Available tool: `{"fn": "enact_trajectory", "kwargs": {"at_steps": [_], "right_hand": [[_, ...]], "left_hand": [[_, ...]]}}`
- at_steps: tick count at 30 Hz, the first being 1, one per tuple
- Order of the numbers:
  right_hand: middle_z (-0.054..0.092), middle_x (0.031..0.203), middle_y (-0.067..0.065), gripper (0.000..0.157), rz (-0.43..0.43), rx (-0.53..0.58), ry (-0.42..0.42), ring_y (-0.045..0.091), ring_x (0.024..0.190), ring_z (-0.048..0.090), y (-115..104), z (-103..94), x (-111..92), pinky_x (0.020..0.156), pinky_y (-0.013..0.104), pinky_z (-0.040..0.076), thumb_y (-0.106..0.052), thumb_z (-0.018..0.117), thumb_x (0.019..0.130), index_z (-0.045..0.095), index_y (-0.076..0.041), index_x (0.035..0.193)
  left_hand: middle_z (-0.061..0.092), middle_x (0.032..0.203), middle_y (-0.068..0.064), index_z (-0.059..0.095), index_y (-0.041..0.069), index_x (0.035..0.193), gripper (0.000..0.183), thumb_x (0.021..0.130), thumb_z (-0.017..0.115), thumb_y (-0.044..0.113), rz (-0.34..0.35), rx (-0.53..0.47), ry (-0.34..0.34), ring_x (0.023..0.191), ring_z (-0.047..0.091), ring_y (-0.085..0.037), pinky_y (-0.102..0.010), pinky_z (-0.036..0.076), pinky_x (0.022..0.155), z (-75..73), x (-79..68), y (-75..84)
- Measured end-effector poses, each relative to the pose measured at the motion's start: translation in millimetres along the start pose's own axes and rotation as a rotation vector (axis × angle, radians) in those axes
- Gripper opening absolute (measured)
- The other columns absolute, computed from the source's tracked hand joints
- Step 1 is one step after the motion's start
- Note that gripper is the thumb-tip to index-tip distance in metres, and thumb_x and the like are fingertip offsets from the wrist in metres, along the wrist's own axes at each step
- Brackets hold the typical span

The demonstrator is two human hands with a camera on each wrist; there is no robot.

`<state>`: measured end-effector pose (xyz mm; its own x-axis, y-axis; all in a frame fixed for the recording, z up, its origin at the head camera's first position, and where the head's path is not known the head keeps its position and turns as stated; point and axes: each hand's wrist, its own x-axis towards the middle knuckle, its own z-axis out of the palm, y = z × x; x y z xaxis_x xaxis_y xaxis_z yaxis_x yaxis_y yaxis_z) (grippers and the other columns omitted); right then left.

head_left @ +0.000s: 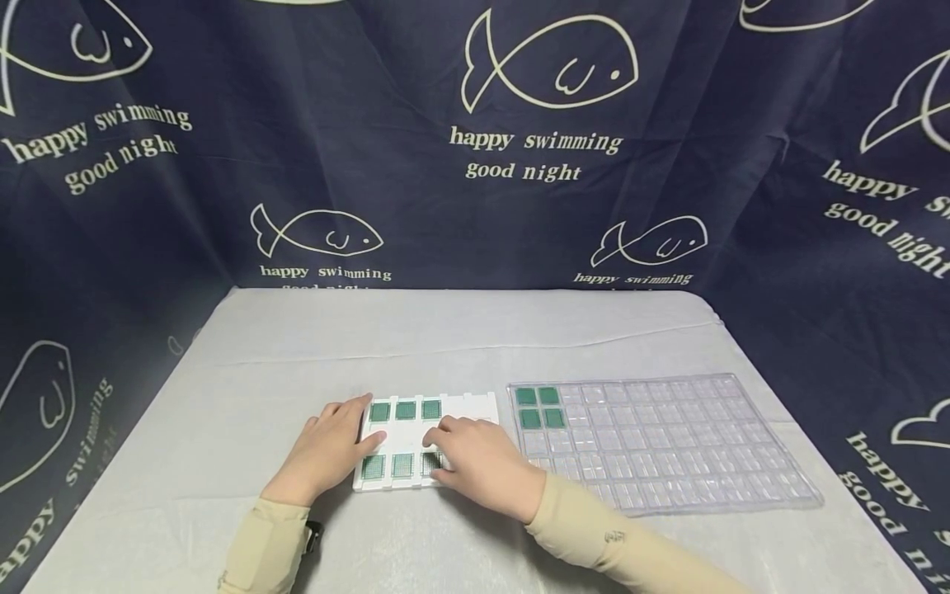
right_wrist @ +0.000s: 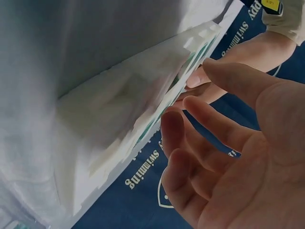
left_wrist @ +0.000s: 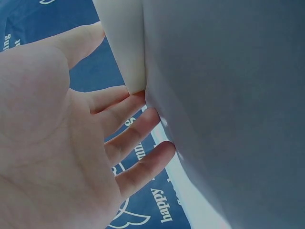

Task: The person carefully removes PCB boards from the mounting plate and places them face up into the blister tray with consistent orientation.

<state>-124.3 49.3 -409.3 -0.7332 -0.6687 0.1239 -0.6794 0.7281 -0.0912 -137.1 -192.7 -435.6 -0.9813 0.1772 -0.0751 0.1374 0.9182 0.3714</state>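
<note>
A white tray lies on the table, with green grid-marked square pieces in two rows. My left hand rests at its left end, thumb over the top and fingertips at the edge. In the left wrist view, those fingers are nearly straight, touching the tray's corner and the table. My right hand hovers over the tray's front row, thumb and forefinger on either side of a green square piece. The right wrist view shows its fingers loosely bent and the thumb apart from the forefinger.
Right of the white tray lies a clear compartment tray, with several green squares in its far left compartments. A white cloth covers the table. Dark blue fish-print curtains hang behind and at both sides.
</note>
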Motion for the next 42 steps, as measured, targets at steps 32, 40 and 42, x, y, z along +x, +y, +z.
{"fn": "enact_trajectory", "kwargs": {"at_steps": [32,40,42], "right_hand": [[0.068,0.093,-0.008,0.027,-0.011,-0.073,-0.011,0.009,0.076,0.064,-7.6,9.4,4.0,0.059,0.022,0.047,-0.031,0.084,0.081,0.072,-0.02,0.103],[0.068,0.091,-0.008,0.025,-0.006,-0.061,0.001,0.007,0.074,0.063,-6.6,10.3,5.1,0.059,0.022,0.048,-0.03,0.084,0.081,0.073,-0.019,0.101],[0.068,0.091,-0.008,0.026,-0.005,-0.059,0.001,0.007,0.074,0.062,-6.1,10.5,5.6,0.06,0.022,0.048,-0.03,0.084,0.081,0.073,-0.019,0.101]], "left_hand": [[0.055,0.149,-0.02,0.044,0.001,0.152,0.068,0.099,0.065,0.038,0.005,0.011,0.009,0.134,0.051,-0.042,-0.059,0.045,0.102,-2.0,-5.7,4.6],[0.054,0.15,-0.02,0.043,0.001,0.152,0.068,0.099,0.064,0.039,0.01,0.008,0.009,0.135,0.051,-0.042,-0.059,0.044,0.103,-2.2,-4.5,4.2],[0.054,0.15,-0.02,0.043,0.001,0.152,0.068,0.099,0.064,0.039,0.013,0.01,0.012,0.135,0.051,-0.042,-0.059,0.044,0.103,-2.1,-4.0,4.0]]}}
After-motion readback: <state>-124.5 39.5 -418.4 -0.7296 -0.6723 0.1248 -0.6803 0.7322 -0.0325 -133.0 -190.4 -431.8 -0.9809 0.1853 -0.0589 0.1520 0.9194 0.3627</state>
